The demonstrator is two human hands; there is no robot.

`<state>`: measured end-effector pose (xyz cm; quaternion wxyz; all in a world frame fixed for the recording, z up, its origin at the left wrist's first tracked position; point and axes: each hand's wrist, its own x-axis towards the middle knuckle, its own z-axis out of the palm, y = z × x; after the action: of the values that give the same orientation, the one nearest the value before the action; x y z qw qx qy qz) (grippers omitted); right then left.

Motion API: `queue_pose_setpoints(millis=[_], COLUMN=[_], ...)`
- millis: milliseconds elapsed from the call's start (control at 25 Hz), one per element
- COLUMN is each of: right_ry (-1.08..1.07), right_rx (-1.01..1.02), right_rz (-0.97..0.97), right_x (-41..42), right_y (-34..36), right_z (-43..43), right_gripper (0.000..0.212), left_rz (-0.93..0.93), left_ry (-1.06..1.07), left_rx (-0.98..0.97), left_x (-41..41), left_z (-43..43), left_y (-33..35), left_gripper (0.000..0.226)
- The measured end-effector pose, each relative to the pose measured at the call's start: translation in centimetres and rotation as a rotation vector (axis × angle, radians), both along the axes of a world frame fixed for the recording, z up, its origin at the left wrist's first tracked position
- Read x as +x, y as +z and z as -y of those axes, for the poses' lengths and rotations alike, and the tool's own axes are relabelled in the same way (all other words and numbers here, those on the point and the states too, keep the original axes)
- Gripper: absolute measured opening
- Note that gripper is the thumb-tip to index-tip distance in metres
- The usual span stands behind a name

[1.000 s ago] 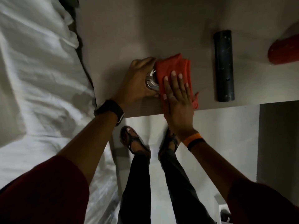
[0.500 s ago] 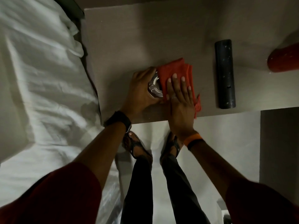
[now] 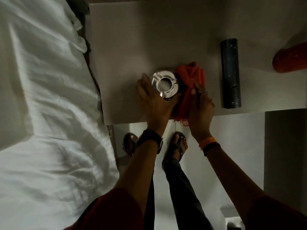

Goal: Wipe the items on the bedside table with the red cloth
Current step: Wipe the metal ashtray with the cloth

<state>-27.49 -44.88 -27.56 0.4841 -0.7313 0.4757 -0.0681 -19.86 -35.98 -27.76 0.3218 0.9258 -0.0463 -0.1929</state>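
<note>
Gripping shiny metal ashtray (image 3: 165, 85) with left hand (image 3: 153, 98), fingers curled round its left side, near front edge of table (image 3: 126, 47). Right hand (image 3: 200, 105) closed on red cloth (image 3: 191, 83), pressed against ashtray's right side; cloth fringe hanging over front edge. Black cylinder (image 3: 230, 73) lying just right of cloth, apart. Red object (image 3: 290, 58) at far right. Bare tabletop behind ashtray. Bed (image 3: 41, 97) flush along left edge.

Dim rm: white bed (image 3: 41, 113) left, pale floor (image 3: 232, 146) w/ grey bedside table (image 3: 132, 39)
</note>
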Motion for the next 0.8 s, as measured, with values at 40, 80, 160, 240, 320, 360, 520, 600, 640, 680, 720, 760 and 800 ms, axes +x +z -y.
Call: queue_pose_setpoints(millis=[40,80,160,240,320,360,520,600,640,680,720,760,800], right_ry=[-0.052,-0.084,-0.109,-0.08,0.157,0.344,0.517,0.541,0.57,0.58,0.57,0.55,0.531], right_rx=[0.048,0.078,0.072,0.066,-0.061,-0.165,-0.356,-0.396,-0.407,-0.402,-0.381,-0.373,-0.383], right_rz=[0.046,0.068,0.054,0.064,0.008,-0.045,-0.11,-0.123,-0.133,-0.15,-0.177,-0.203,-0.213], right_x=[-0.1,0.1,0.6,1.7,1.7,1.3,-2.3,-4.4,-4.3,-3.4,-1.7,0.2,1.7], right_y=[0.0,0.0,-0.3,0.1,0.1,-0.1,-0.1,0.0,-0.1,-0.4,-0.7,-1.0,-1.2], right_z=[0.2,0.4,1.0,1.0,0.8,0.5,-1.9,-3.2,-2.8,-2.0,-1.0,-0.1,0.6], right_gripper=[0.032,0.03,0.027,0.031,0.044,0.056,0.062,0.056,0.057,0.059,0.06,0.06,0.058], left_rz=[-0.04,-0.065,-0.02,0.101,0.091,0.05,0.024,0.028,0.032,0.036,0.046,0.064,0.085], left_ry=[-0.006,-0.023,-0.114,-0.337,-0.585,-0.676,-0.8,-0.803,-0.809,-0.816,-0.817,-0.807,-0.79], left_rx=[-0.024,-0.053,-0.032,0.075,0.117,0.105,0.082,0.08,0.081,0.085,0.085,0.077,0.067], left_x=[-0.7,-1.2,-1.1,0.6,3.2,4.3,5.6,5.5,5.5,5.5,5.5,5.4,5.3], left_z=[0.0,-0.4,-2.0,-3.1,-3.1,-2.8,-2.5,-2.8,-2.8,-2.9,-2.9,-3.0,-3.1], left_y=[0.0,0.0,0.3,0.6,0.2,0.1,-0.1,0.1,0.1,0.0,-0.1,-0.2,-0.3], left_gripper=[0.125,0.126,0.125,0.126,0.121,0.115,0.103,0.106,0.106,0.107,0.107,0.107,0.106])
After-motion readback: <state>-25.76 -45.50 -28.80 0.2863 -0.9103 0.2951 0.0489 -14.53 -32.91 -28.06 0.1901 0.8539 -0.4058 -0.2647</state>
